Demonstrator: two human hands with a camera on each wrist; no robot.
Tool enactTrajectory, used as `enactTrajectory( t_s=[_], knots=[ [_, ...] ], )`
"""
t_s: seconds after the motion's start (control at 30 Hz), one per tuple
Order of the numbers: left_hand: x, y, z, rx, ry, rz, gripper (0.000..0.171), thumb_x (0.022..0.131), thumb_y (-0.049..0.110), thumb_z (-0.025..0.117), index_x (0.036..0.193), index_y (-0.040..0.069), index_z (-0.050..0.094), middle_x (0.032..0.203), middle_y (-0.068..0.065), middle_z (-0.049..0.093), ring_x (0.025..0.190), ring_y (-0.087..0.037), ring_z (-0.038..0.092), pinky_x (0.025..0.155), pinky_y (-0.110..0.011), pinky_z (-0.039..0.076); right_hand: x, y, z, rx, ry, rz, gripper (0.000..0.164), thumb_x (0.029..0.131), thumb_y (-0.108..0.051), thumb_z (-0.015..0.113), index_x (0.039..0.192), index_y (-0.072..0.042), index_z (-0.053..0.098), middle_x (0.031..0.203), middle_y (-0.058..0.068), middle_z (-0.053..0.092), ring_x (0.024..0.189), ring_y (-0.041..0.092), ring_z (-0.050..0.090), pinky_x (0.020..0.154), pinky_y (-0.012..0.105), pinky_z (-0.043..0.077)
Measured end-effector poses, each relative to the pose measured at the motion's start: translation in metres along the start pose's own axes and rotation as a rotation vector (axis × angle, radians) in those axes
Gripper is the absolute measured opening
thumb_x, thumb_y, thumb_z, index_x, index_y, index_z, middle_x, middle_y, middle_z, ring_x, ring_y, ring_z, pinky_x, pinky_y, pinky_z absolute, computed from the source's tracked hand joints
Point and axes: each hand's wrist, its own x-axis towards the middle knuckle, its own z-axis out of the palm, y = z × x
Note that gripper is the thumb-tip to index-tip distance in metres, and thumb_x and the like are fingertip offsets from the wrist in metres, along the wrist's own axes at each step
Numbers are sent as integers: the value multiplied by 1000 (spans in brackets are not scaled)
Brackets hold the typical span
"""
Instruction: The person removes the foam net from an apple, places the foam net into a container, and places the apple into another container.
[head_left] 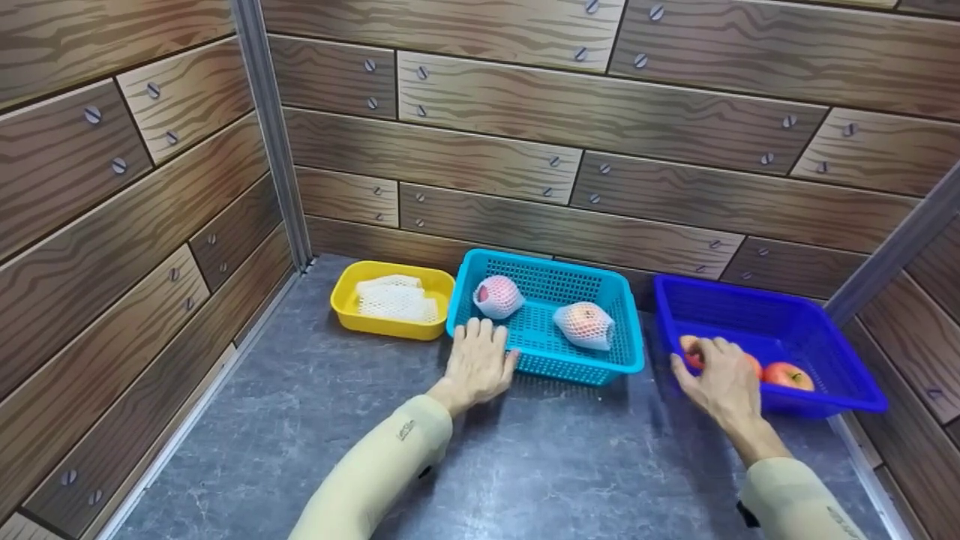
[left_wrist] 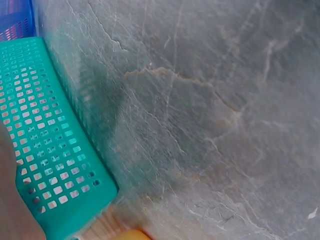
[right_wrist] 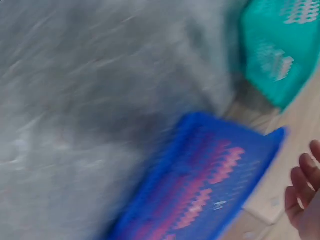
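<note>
My left hand (head_left: 476, 364) rests at the front left rim of the turquoise basket (head_left: 536, 361), fingertips over the edge and thumb against the outer wall. Inside it lie two apples in foam nets, a left one (head_left: 498, 297) and a right one (head_left: 585, 325). Over the front left side of the blue basket (head_left: 817, 311) is my right hand (head_left: 724, 382), fingers loosely bent. Bare red apples lie below and beside it: one apple (head_left: 688, 343) is partly hidden by the fingers, while another apple (head_left: 789, 376) shows to the right. The right wrist view is blurred.
To the left of the turquoise basket stands a yellow tray (head_left: 349, 319) with white foam nets (head_left: 397, 298) in it. All the containers stand on a grey marbled surface (head_left: 315, 435), near a wood-patterned back wall (head_left: 480, 142). Metal posts (head_left: 277, 135) mark the corners.
</note>
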Motion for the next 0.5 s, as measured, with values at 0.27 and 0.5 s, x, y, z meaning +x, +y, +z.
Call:
enactTrajectory(
  t_s=[0.27, 0.5],
  knots=[
    [1, -4, 6, -37, 19, 12, 45, 117, 56, 38, 116, 15, 58, 107, -9, 56, 107, -31, 49, 95, -49, 42, -16, 40, 23, -55, 23, -38, 37, 95, -33, 79, 85, 1, 66, 76, 19, 57, 73, 45, 53, 75, 59, 43],
    [2, -2, 0, -25, -37, -9, 41, 117, 52, 42, 119, 15, 58, 111, -9, 58, 110, -32, 51, 96, -49, 42, -17, 52, 42, -59, -35, -21, 36, 100, -33, 72, 85, -1, 62, 77, 17, 55, 73, 43, 54, 68, 59, 44]
  ],
)
